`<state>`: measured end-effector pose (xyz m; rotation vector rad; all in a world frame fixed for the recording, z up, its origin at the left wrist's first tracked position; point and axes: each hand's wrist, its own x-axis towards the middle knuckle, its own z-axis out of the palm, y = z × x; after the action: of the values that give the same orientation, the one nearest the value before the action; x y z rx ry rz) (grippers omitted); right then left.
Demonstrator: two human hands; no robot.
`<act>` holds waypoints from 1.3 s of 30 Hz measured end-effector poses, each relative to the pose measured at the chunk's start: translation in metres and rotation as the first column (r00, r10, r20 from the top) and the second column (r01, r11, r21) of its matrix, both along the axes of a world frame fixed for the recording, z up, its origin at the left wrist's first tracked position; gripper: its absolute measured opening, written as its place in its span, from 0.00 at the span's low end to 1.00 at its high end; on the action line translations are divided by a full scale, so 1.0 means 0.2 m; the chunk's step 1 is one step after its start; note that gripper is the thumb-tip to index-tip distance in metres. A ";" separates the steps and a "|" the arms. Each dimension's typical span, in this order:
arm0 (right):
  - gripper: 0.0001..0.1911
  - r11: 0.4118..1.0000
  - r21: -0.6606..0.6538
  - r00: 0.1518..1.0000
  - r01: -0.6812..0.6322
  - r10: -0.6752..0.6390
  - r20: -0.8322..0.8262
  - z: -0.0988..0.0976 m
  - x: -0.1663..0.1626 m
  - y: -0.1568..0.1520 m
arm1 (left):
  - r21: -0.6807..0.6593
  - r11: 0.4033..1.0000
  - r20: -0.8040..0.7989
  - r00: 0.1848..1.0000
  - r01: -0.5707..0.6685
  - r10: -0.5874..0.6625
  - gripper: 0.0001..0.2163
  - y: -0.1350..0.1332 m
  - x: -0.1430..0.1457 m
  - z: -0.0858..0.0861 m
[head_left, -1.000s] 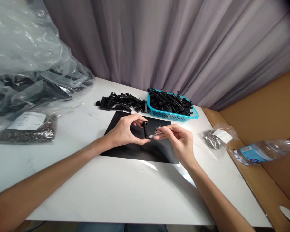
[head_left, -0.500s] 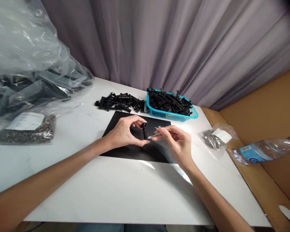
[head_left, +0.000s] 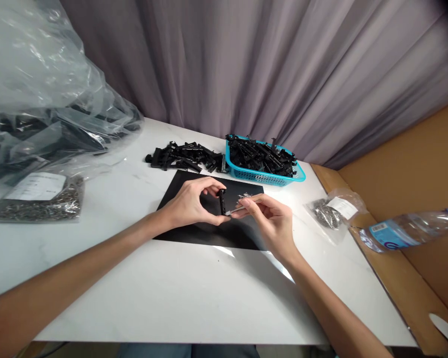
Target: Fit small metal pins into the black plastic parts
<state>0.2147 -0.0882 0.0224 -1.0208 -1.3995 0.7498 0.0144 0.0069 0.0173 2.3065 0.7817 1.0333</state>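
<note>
Over the black mat (head_left: 194, 236), my left hand (head_left: 194, 201) holds a small black plastic part (head_left: 222, 202) upright by its two ends, between thumb and fingers. My right hand (head_left: 271, 216) is closed around a slim light-grey tool (head_left: 236, 211), perhaps tweezers. Its tip meets the lower end of the plastic part; whether a small piece sits at the tip is too small to tell. Just behind my right fingertips lies a little heap of tiny shiny metal pieces (head_left: 245, 195) on the mat.
Behind the mat stand a blue basket (head_left: 259, 177) full of black parts and a loose pile of such parts (head_left: 186, 155). Bags of small metal pieces lie left (head_left: 37, 206) and right (head_left: 328, 216). A large plastic bag (head_left: 52, 89) and a water bottle (head_left: 406, 231) flank the table.
My right hand and the slim tool have shifted very slightly left, toward the plastic part. My left hand keeps the part in the same grip.
</note>
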 end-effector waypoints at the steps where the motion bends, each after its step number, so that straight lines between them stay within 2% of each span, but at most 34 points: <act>1: 0.10 1.000 0.000 1.000 0.007 -0.007 -0.001 0.00 0.00 0.00 | -0.004 1.000 0.000 1.000 0.003 -0.003 0.25 0.00 0.00 0.00; 3: 0.11 0.999 0.017 0.999 0.043 -0.042 -0.010 0.01 0.00 0.00 | -0.016 1.000 0.006 1.000 0.010 -0.010 0.25 0.01 0.00 0.00; 7: 0.17 0.973 0.108 0.979 0.203 -0.197 -0.059 0.02 0.03 0.03 | -0.021 1.000 0.012 1.000 0.019 -0.019 0.27 0.01 0.00 0.00; 10: 0.20 0.970 0.074 0.970 0.232 -0.225 -0.087 0.01 0.05 0.05 | -0.038 0.999 -0.017 1.000 0.021 -0.022 0.27 0.02 -0.01 -0.01; 13: 0.22 0.982 -0.031 0.975 0.187 -0.182 0.126 -0.03 0.03 0.06 | -0.042 0.999 -0.057 0.998 0.013 -0.015 0.28 0.02 -0.01 -0.02; 17: 0.18 0.976 -0.156 0.913 0.150 -0.076 0.401 -0.09 -0.06 0.05 | -0.009 1.000 -0.160 0.987 0.002 -0.004 0.26 0.00 -0.01 -0.01; 19: 0.16 0.974 -0.150 0.887 0.169 -0.084 0.454 -0.10 -0.09 0.05 | 0.016 1.000 -0.212 0.977 -0.004 0.007 0.25 -0.02 -0.01 -0.01; 22: 0.14 0.971 -0.074 0.846 0.226 -0.158 0.509 -0.09 -0.07 0.10 | 0.078 0.996 -0.242 0.969 -0.036 0.054 0.31 0.02 -0.03 -0.01; 23: 0.13 0.966 -0.026 0.817 0.259 -0.205 0.539 -0.07 -0.05 0.12 | 0.124 0.990 -0.245 0.965 -0.070 0.098 0.33 0.04 -0.04 -0.01; 25: 0.13 0.929 0.123 0.713 0.348 -0.348 0.609 -0.01 0.04 0.20 | 0.252 0.956 -0.248 0.945 -0.152 0.215 0.27 0.12 -0.10 -0.02; 28: 0.15 0.765 0.407 0.456 0.499 -0.631 0.627 0.11 0.23 0.37 | 0.422 0.884 -0.293 0.893 -0.201 0.343 0.16 0.26 -0.20 -0.04; 30: 0.15 0.669 0.477 0.289 0.570 -0.707 0.646 0.17 0.36 0.49 | 0.485 0.844 -0.331 0.845 -0.229 0.420 0.16 0.33 -0.27 -0.05; 32: 0.15 0.632 0.476 0.167 0.611 -0.691 0.703 0.21 0.47 0.58 | 0.521 0.823 -0.368 0.811 -0.225 0.455 0.18 0.38 -0.32 -0.06; 35: 0.16 0.658 0.440 0.102 0.611 -0.617 0.780 0.20 0.55 0.66 | 0.552 0.811 -0.413 0.781 -0.195 0.469 0.20 0.40 -0.35 -0.08; 37: 0.17 0.663 0.450 0.113 0.599 -0.626 0.772 0.18 0.56 0.65 | 0.561 0.805 -0.424 0.767 -0.195 0.481 0.20 0.40 -0.36 -0.08; 39: 0.17 0.643 0.489 0.157 0.590 -0.685 0.712 0.16 0.53 0.60 | 0.559 0.805 -0.427 0.762 -0.201 0.487 0.20 0.40 -0.35 -0.08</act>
<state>0.3210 0.0319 0.0545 -1.8954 -1.5314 -0.6562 -0.0556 0.0872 0.0019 3.0483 1.3722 0.7510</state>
